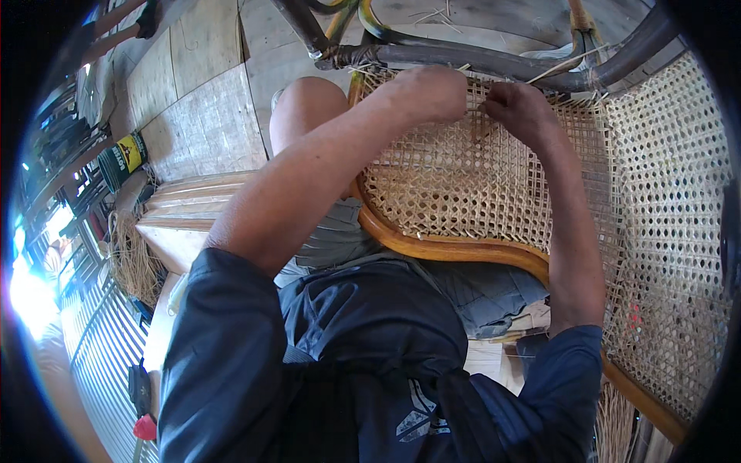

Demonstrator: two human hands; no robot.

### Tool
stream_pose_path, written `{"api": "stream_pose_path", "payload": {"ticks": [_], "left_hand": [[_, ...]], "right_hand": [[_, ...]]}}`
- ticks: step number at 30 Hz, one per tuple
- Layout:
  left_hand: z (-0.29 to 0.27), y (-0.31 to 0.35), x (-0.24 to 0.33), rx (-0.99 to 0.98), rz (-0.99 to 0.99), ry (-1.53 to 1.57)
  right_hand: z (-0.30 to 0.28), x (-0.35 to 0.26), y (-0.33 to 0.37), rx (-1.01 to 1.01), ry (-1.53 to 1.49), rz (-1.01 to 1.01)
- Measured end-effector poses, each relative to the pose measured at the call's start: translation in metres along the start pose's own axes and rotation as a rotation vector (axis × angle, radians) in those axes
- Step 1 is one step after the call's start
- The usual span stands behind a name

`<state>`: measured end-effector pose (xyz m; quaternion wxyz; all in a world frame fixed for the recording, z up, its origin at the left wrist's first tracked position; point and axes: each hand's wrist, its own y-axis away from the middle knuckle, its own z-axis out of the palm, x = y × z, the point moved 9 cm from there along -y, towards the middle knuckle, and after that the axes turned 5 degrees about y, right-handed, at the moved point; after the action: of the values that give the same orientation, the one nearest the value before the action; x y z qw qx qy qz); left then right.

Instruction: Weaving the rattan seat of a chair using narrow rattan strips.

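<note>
A woven cane panel (pixel 463 185) lies across my lap, set in a curved, honey-coloured wooden frame (pixel 432 248). Close to the panel's far edge, my left hand (pixel 428 94) is curled closed with its back toward me, so its fingertips are hidden. Just to its right, across a narrow gap, my right hand (pixel 526 114) bends inward over the weave, thumb and fingers pinched together. Whatever thin thing either hand grips is too small to make out. Beyond both hands runs a dark rattan pole (pixel 463 58), with loose cane ends sticking out along it.
A second cane panel (pixel 671 201) rises at the right. Wooden boards (pixel 201 100) cover the floor at the upper left. A dark green and yellow can (pixel 123 160) stands at the left, near a bundle of loose fibres (pixel 133 255). More strands (pixel 615 420) hang at the lower right.
</note>
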<state>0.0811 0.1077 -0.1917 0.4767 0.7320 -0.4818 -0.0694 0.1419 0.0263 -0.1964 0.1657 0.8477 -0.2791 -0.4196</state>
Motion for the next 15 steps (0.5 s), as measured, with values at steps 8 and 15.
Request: {"api": "stream_pose_path", "payload": {"ticks": [8, 15], "left_hand": [[0.013, -0.012, 0.016, -0.137, 0.031, -0.017], [0.025, -0.017, 0.004, 0.037, 0.204, 0.108]], "right_hand": [[-0.003, 0.012, -0.001, -0.064, 0.080, 0.092], [0.007, -0.002, 0.006, 0.108, 0.279, -0.052]]}}
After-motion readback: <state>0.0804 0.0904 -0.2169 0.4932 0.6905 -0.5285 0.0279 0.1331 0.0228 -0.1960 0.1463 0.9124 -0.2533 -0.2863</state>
